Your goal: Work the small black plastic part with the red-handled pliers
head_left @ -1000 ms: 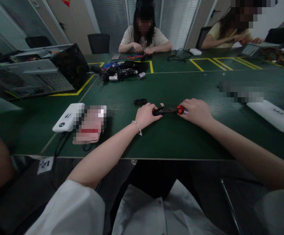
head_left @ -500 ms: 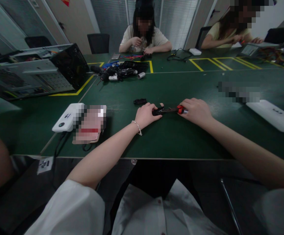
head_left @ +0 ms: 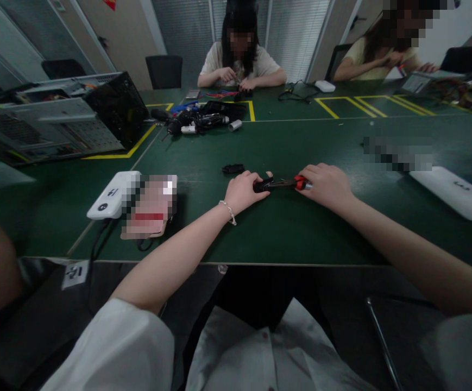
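My left hand (head_left: pixel 244 191) is closed on a small black part (head_left: pixel 263 185), pinching it between thumb and fingers just above the green table. In my right hand (head_left: pixel 326 184) are red-handled pliers (head_left: pixel 288 183), the fingers wrapped round the grips. The pliers' jaws point left and reach the black part; the exact contact is too small to make out. Behind my left hand a separate small black piece (head_left: pixel 233 169) lies on the table. My palms hide most of the pliers' handles and some of the black part.
A white power bank (head_left: pixel 113 196) and a phone (head_left: pixel 150 209) lie at left, a white device (head_left: pixel 455 193) at right. Tools and cables (head_left: pixel 203 117) are piled farther back. An open computer case (head_left: pixel 60 119) stands at far left. Two people sit across the green table (head_left: pixel 301 239).
My hands, the pliers and the black part keep nearly the same place. Across the table, the hands of the two people have shifted slightly.
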The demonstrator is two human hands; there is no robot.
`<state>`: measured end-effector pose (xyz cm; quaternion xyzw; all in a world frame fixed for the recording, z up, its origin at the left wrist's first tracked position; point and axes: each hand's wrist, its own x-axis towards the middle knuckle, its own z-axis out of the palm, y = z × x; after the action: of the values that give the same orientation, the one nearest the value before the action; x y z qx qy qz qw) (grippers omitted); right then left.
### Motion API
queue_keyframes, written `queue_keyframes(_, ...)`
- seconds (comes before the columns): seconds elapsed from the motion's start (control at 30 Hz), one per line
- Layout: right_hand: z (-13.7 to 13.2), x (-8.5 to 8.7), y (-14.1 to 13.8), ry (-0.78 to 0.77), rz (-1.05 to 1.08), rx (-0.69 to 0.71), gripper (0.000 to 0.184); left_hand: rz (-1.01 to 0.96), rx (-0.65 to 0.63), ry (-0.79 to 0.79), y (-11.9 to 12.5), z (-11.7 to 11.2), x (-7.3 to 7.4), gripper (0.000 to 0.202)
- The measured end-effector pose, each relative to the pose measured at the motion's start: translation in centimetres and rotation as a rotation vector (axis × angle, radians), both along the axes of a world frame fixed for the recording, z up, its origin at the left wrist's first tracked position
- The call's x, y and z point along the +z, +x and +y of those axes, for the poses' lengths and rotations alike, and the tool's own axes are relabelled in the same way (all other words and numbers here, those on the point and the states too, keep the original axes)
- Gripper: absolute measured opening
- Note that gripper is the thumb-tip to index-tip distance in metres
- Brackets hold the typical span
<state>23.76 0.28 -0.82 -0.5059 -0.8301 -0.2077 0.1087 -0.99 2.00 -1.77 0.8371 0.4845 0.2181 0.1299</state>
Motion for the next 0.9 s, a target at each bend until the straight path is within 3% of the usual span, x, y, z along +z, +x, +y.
queue_keyframes(0.9, -0.37, 0.24, -0.16, -0.006, 0.011, -0.004, 0.028, -0.001, -0.005, -0.021, -0.08, -0.07, 0.13, 0.031)
